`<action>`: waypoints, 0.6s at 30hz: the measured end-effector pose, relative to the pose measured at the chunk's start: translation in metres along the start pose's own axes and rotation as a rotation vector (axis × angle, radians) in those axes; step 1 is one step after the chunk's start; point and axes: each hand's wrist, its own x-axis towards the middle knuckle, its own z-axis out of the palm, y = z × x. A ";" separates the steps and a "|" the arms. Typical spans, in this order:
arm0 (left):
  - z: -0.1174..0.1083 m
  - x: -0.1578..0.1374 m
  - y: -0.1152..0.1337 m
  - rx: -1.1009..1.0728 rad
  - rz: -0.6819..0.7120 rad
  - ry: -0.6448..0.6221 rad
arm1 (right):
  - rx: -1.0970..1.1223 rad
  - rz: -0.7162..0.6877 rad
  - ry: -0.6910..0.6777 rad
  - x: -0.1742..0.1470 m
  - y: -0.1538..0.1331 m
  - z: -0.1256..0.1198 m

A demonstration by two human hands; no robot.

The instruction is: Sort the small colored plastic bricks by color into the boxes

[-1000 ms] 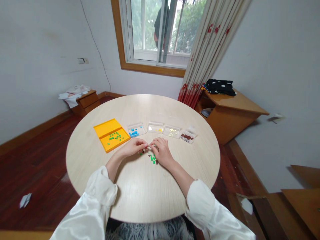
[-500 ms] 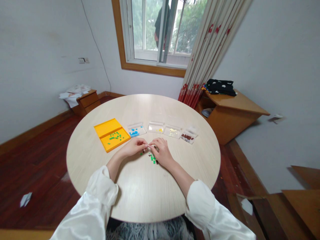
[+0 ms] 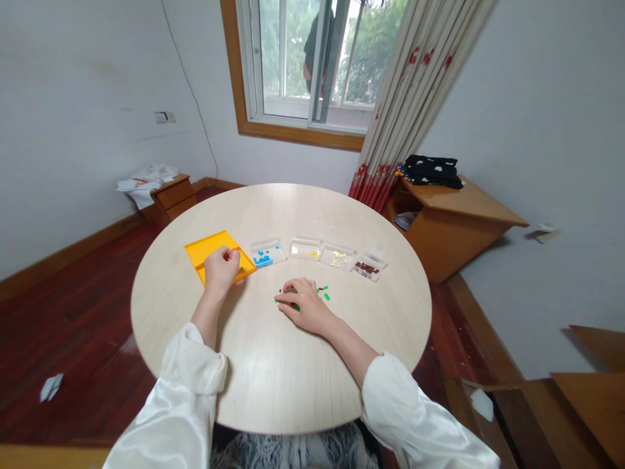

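Note:
My left hand (image 3: 222, 266) is over the open yellow box (image 3: 204, 245), its fingers curled closed. What they hold, if anything, is hidden, and the hand covers most of the small green pieces in the box. My right hand (image 3: 306, 305) rests low over the table among small loose pieces, thumb and fingers apart. Beside its knuckles lie green bricks (image 3: 327, 296) and a brown bit (image 3: 321, 288). More green and brown pieces show partly under its fingers.
Beyond the hands, on the round table (image 3: 283, 384), stand clear trays: one with blue pieces (image 3: 262, 258), one with yellow (image 3: 313, 253), one with pale yellow (image 3: 338, 259), one with brown (image 3: 367, 268). A wooden cabinet (image 3: 454, 215) stands behind the table's right side.
My hands have parted from their pinch together. The left has moved left to the yellow box; the right has come down over the loose pieces, some of which now lie farther right.

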 end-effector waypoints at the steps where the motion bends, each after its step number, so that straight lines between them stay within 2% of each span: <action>1: 0.000 0.001 -0.003 0.013 -0.007 0.016 | -0.002 -0.001 -0.005 0.000 0.000 0.000; 5: -0.001 0.004 -0.010 0.039 -0.018 0.051 | 0.004 -0.004 -0.004 0.000 0.002 0.001; 12: 0.000 0.002 -0.009 0.050 0.017 0.032 | 0.056 0.015 0.012 0.001 0.003 0.003; 18: 0.005 -0.002 0.001 -0.109 0.092 -0.105 | 0.093 0.055 0.038 0.003 0.000 -0.002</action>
